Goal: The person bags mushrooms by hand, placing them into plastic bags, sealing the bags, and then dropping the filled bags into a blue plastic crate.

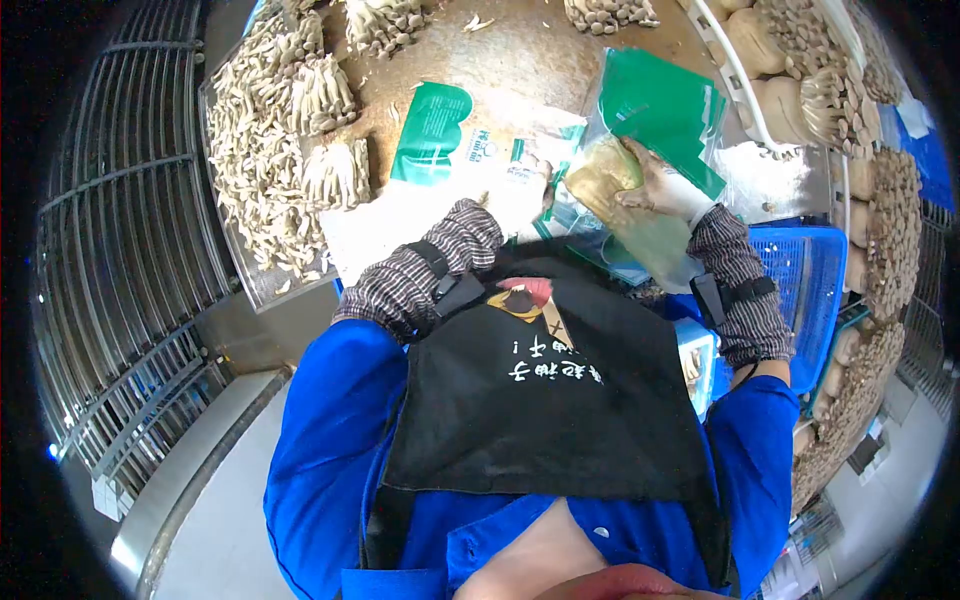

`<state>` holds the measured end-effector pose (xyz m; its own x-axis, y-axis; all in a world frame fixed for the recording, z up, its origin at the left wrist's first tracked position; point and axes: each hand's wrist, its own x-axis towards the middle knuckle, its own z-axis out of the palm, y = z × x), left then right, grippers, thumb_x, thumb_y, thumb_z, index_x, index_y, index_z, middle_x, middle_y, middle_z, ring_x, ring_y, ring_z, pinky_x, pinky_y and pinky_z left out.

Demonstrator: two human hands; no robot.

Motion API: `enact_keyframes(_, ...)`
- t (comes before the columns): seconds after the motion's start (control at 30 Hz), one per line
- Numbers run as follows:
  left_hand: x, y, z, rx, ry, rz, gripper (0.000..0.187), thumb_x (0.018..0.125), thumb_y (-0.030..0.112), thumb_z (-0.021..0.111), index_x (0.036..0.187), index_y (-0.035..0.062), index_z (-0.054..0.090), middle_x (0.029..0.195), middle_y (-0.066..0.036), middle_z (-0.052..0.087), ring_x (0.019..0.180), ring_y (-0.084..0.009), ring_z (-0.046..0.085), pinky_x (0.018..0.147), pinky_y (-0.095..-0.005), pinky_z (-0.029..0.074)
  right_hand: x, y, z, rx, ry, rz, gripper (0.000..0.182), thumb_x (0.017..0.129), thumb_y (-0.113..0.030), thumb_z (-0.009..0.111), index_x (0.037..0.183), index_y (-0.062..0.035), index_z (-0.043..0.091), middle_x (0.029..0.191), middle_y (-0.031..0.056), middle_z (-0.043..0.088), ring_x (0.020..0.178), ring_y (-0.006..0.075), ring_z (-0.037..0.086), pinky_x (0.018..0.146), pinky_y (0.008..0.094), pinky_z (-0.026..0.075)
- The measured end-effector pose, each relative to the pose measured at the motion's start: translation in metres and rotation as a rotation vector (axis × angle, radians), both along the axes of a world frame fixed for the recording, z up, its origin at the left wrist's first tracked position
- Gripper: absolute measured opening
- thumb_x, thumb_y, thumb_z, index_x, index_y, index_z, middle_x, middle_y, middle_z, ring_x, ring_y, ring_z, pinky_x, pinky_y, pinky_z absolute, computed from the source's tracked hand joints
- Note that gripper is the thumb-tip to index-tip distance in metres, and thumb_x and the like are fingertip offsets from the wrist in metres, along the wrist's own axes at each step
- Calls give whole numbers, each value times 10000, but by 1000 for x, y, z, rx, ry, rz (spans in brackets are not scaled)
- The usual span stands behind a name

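My right hand (662, 188), in a white glove, grips a cluster of pale mushrooms (602, 172) and pushes it into a clear plastic bag with a green printed panel (660, 105). My left hand (522, 198), also gloved, holds the near edge of that bag open at its left side. The bag lies on a brown worktable (520, 60) in front of my black apron.
Another green-and-white bag (435, 130) lies flat to the left. Heaps of mushrooms (275, 140) fill the table's left side and a tray (800, 70) at right. A blue crate (810, 280) stands at right; metal racks (130, 230) at left.
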<state>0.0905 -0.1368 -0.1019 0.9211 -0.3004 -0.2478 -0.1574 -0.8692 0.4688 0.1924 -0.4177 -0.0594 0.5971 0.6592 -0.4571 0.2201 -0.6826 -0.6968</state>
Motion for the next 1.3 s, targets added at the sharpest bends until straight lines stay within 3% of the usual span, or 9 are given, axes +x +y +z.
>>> enact_keyframes(0.17,15,25,67,-180,400,276,434,926,258,544,1311,62,582,1163,-185,672,1020,-315,661,866,-399,533,7,-2,-1,-53,-142,-17,1082,749,-427,840,1574,-84,231,1475,309,441,1372,446,436,1146,443,366)
enact_keyframes(0.3,4,63,-77,-876,445,707,401,884,73,487,1265,17,599,1045,-68,671,916,-152,635,790,-275,528,8,2,1,41,-149,-2,1074,749,-442,833,1570,-85,239,1469,321,431,1357,459,444,1137,445,374)
enact_keyframes(0.47,-1,74,-80,-1008,506,895,359,930,71,424,1233,44,614,1020,-69,669,847,-152,634,755,-271,530,3,36,28,-115,-121,78,1083,724,-437,836,1568,-99,246,1433,340,437,1333,468,460,1120,453,389)
enact_keyframes(0.53,-1,79,-94,-1416,508,895,329,982,129,412,1229,33,607,1024,-74,670,863,-154,633,771,-281,532,1,43,18,-87,-147,89,1067,723,-427,833,1563,-98,261,1416,362,441,1328,482,458,1115,458,392)
enact_keyframes(0.77,-2,67,-59,-1031,309,826,390,1018,326,520,1201,0,632,1032,-110,680,922,-174,641,809,-297,524,-5,82,37,-148,-207,244,1064,779,-523,762,1586,-96,216,1434,399,413,1318,501,463,1136,475,364)
enact_keyframes(0.83,6,55,-18,-557,268,651,465,997,385,573,1237,-8,641,1077,-129,688,950,-187,645,853,-293,508,-6,90,31,-169,-257,284,1062,781,-529,755,1588,-98,215,1422,389,429,1310,494,473,1125,472,376)
enact_keyframes(0.93,9,56,-5,-362,330,502,508,989,396,586,1294,-10,623,1145,-128,687,999,-186,635,910,-290,484,-6,93,21,-184,-327,330,1058,780,-530,751,1588,-102,219,1397,376,458,1304,478,486,1105,461,399)
enact_keyframes(1.2,4,83,-8,-927,573,547,329,958,229,650,1163,-28,672,989,-57,713,868,-131,655,786,-261,529,-3,91,28,-177,-248,307,1076,764,-514,775,1582,-84,224,1410,381,441,1313,480,476,1109,478,395)
enact_keyframes(1.3,11,89,16,-829,568,550,274,918,186,706,1066,-45,700,870,-42,700,770,-100,625,705,-251,509,-5,87,19,-125,-289,279,1101,744,-416,780,1607,-126,160,1278,327,488,1237,462,510,1036,476,439)
